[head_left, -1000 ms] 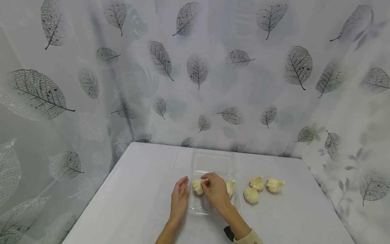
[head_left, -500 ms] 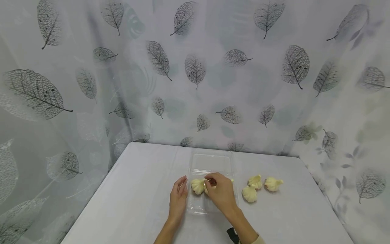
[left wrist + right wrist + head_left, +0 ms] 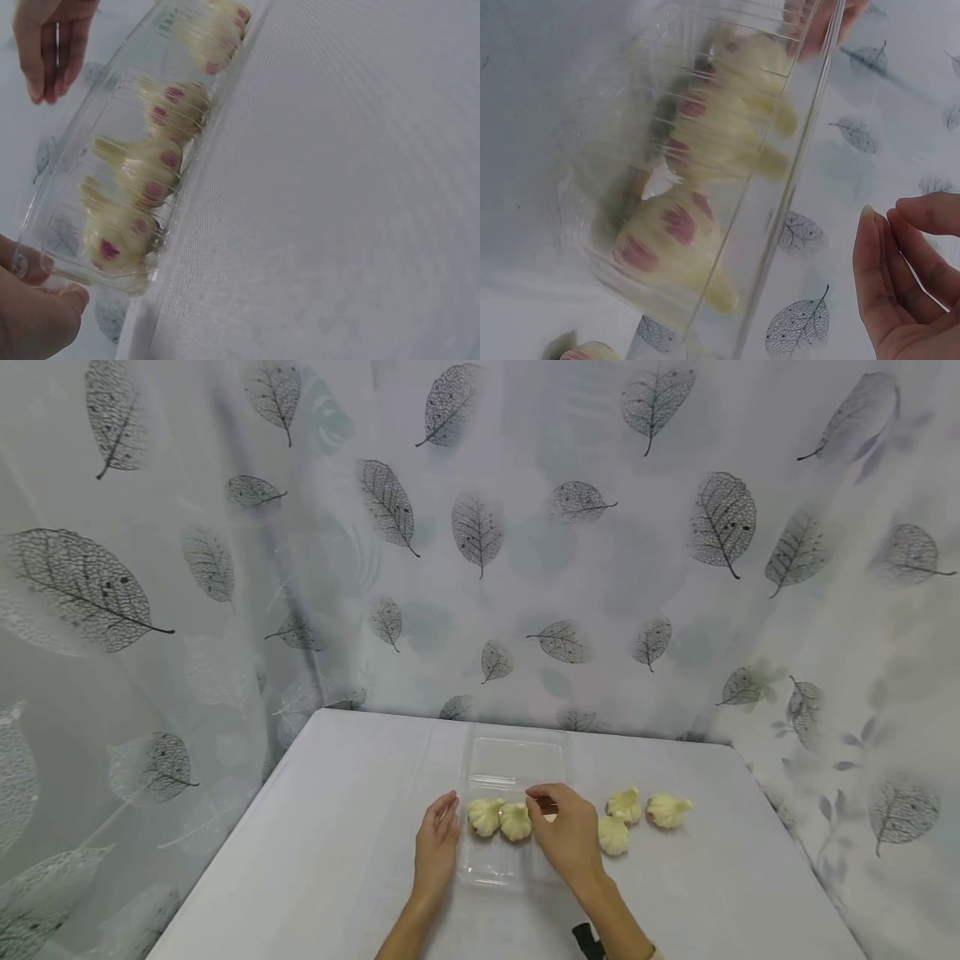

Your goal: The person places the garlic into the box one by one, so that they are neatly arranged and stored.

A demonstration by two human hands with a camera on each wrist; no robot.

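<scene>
R hand [image 3: 568, 835] empty, loosely bent, over clear tray [image 3: 487, 867] w/ garlic bulbs [image 3: 516, 822], L hand [image 3: 437, 852] relaxed at tray edge

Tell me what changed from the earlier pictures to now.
The right hand moved right over the tray, uncovering the second garlic from the left; whether it let go of anything is unclear. The left hand stayed by the tray's left side; the three loose garlics stayed put.
</scene>
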